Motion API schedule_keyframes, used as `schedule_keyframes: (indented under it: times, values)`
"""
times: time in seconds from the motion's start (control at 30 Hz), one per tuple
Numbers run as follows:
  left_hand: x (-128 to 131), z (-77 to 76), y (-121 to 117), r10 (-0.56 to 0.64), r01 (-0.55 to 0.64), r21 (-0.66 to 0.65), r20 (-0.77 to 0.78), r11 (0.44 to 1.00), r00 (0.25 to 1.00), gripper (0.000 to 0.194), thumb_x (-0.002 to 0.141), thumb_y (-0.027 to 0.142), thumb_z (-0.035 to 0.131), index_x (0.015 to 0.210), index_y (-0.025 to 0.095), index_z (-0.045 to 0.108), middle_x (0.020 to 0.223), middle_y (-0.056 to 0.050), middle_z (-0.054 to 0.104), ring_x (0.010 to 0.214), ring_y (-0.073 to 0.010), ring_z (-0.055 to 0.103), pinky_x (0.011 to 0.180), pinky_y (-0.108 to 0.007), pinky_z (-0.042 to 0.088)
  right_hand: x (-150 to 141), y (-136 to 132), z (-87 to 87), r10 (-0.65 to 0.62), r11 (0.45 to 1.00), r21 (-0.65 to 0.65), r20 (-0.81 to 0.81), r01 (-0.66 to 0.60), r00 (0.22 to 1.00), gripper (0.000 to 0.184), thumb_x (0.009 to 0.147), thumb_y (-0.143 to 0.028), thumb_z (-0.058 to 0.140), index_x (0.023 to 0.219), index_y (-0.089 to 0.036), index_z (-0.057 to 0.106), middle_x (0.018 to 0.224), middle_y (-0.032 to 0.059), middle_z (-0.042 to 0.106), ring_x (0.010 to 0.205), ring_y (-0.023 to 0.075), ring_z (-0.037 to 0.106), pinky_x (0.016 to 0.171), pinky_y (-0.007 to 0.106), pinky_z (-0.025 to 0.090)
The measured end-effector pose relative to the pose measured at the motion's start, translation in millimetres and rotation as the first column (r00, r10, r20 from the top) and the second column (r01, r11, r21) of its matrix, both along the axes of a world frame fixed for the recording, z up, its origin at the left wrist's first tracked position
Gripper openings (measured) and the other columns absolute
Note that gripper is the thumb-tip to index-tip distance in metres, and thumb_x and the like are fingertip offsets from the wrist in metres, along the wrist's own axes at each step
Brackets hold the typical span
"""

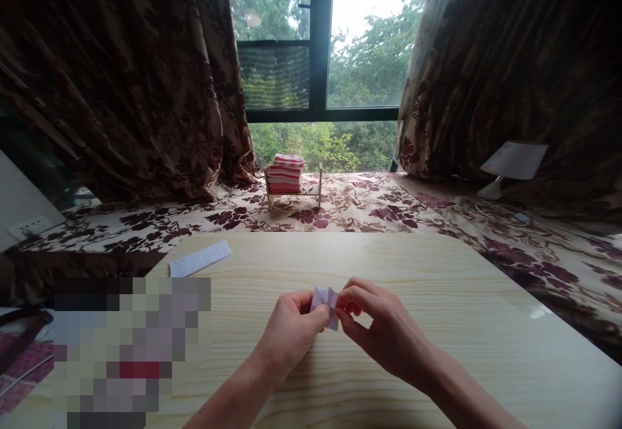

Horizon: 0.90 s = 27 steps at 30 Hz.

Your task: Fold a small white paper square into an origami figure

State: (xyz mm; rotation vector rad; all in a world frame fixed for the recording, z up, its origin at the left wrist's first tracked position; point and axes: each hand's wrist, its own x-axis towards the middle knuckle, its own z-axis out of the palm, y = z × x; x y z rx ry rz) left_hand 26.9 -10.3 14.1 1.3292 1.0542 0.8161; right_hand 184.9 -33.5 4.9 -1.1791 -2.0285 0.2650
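A small piece of white folded paper (322,297) is held up just above the wooden table, between my two hands. My left hand (290,325) pinches it from the left, the thumb lying across its front. From the right, my right hand (372,312) grips the paper's edge between thumb and index finger, the other fingers curled. Creases and small flaps show on the paper; its back side is hidden.
The pale wooden table (427,345) bears a white paper strip (200,259) at its far left. Beyond it, a small wooden rack (318,186) holds folded striped cloths (286,175) on the flowered window ledge. A white lamp (515,160) stands at right. Part of the lower left is pixelated.
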Motion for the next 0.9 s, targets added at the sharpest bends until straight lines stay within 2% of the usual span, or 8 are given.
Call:
schedule_keyframes:
  times: [0.3,0.7,0.9]
  values:
    - [-1.3,-1.0,0.5,0.001,-0.001,0.017,0.000,1.000,1.000,0.010,0.063,0.018,0.050,0.055,0.014,0.055,0.052,0.003,0.046,0.054,-0.0095,0.036,0.052,-0.022,0.027,-0.1,0.9,3.2,0.056,0.988,0.132,0.189,-0.082,0.980,0.013,0.082,-0.008,0.049,0.077,-0.019,0.055,0.074,0.0034,0.056,0.068,0.0147,0.048,0.060,0.025,0.039]
    - [-2.7,-3.9,2.0,-0.026,0.029,0.030,-0.104,0.999,0.994,0.012,0.066,0.019,0.051,0.055,0.014,0.055,0.051,0.004,0.044,0.053,-0.0090,0.034,0.051,-0.023,0.024,3.7,1.7,2.1,0.068,0.981,0.155,0.283,-0.115,0.957,0.015,0.086,-0.010,0.045,0.077,-0.017,0.055,0.073,0.0048,0.056,0.069,0.0157,0.047,0.060,0.026,0.039]
    - [-2.8,-3.1,1.6,-0.008,0.007,-0.022,-0.048,1.000,0.999,0.011,0.064,0.016,0.050,0.055,0.014,0.056,0.053,0.002,0.049,0.055,-0.0097,0.038,0.054,-0.023,0.029,2.3,1.0,6.4,0.083,0.975,0.171,0.324,-0.144,0.942,0.020,0.088,-0.011,0.042,0.076,-0.017,0.056,0.071,0.0051,0.056,0.066,0.0155,0.046,0.058,0.026,0.038]
